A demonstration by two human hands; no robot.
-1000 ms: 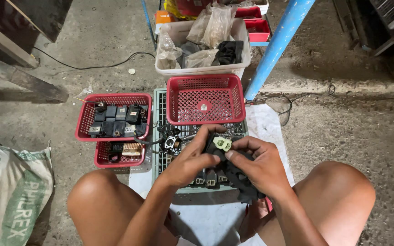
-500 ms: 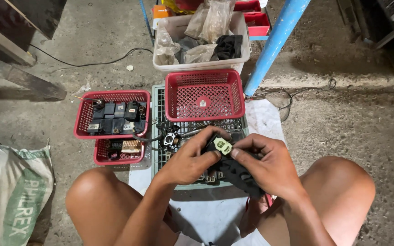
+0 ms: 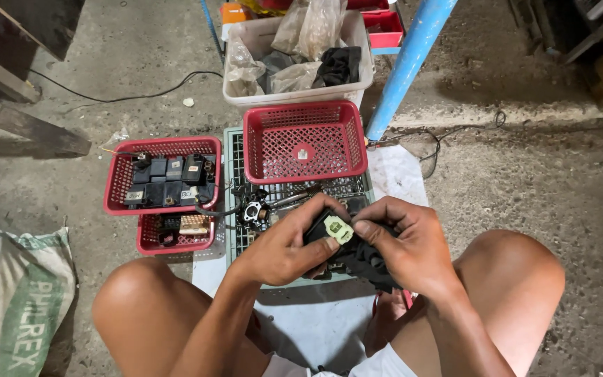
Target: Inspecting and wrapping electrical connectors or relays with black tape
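Connector plug (image 3: 338, 228), pale green and set in a black wiring bundle (image 3: 361, 260), sits between both hands above the grey crate (image 3: 232, 181), just in front of the empty red basket (image 3: 305, 142). The left hand (image 3: 284, 248) has its fingers closed around the bundle from below, thumb pressed by the plug; the right hand (image 3: 403, 244) has its fingers clamped on the plug's far side, forefinger tip touching its edge. To work the plug well, the left hand should probably brace the bundle steady while the right picks at the plug with its fingertips, with no twisting of the wires. Against a second ago, the hands sit much the same, the plug barely turned; the view has tilted slightly, so the white bin (image 3: 246, 98) shows more fully at the top.
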